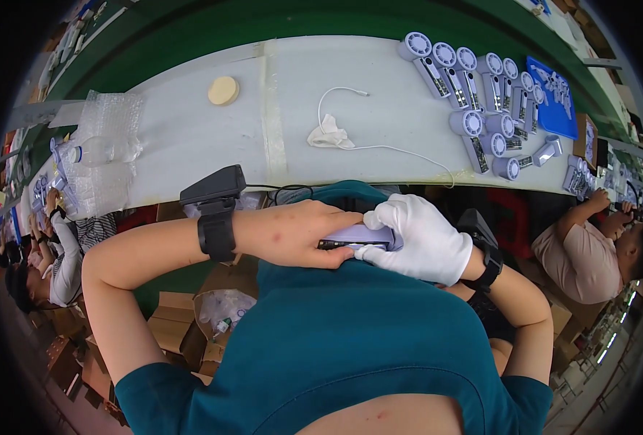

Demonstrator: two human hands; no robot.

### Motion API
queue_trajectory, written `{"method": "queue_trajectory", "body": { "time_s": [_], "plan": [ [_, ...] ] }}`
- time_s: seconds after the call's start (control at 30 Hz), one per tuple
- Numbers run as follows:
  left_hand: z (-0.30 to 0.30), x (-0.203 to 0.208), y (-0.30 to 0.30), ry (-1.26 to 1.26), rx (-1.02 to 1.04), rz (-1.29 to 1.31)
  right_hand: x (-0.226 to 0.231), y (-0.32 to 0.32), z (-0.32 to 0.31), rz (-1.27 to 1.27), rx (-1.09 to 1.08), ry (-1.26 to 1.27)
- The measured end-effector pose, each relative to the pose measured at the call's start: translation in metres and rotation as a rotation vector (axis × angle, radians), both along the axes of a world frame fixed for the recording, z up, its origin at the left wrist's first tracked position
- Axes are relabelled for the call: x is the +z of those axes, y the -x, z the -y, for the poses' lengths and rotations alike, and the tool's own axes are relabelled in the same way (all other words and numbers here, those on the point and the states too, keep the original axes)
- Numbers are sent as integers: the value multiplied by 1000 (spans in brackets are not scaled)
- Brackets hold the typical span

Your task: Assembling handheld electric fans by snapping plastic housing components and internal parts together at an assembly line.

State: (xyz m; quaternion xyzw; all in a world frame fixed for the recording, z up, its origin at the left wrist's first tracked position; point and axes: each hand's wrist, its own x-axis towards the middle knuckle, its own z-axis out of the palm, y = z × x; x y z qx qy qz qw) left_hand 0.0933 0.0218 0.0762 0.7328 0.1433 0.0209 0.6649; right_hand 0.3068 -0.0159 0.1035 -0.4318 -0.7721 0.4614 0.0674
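Observation:
Close to my body, both hands grip a lavender handheld fan (363, 235) with a dark circuit strip showing along its open side. My bare left hand (296, 230) pinches one end between thumb and fingers. The other end is in my right hand (426, 243), which wears a white glove, its thumb and fingers closed around the casing. My hands hide both ends of the fan. Several similar lavender fans (470, 123) lie in rows at the table's far right, circuit boards exposed in their handles.
The white table (191, 145) carries a round cream disc (223, 90), a white cable (408, 151), a crumpled white cloth (328, 134) and bubble wrap (111, 138) with a clear bottle (95, 152). A blue tray (564, 116) holds small parts. People sit at both sides; cardboard boxes (169, 326) stand below.

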Motion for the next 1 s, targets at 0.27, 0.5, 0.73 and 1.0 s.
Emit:
{"method": "queue_trajectory", "body": {
  "time_s": [0.27,0.5,0.73,1.0],
  "plan": [
    [-10,-2,-6,131,-12,-67,8,2,-18,108,-156,557],
    [-11,1,-2,120,42,18,3,1,-15,59,-90,268],
    [-9,-4,-2,84,5,15,-2,0,-14,-22,-17,125],
    [-33,-5,-10,238,-56,-255,-4,-10,-36,-149,-359,593]
  ]
}}
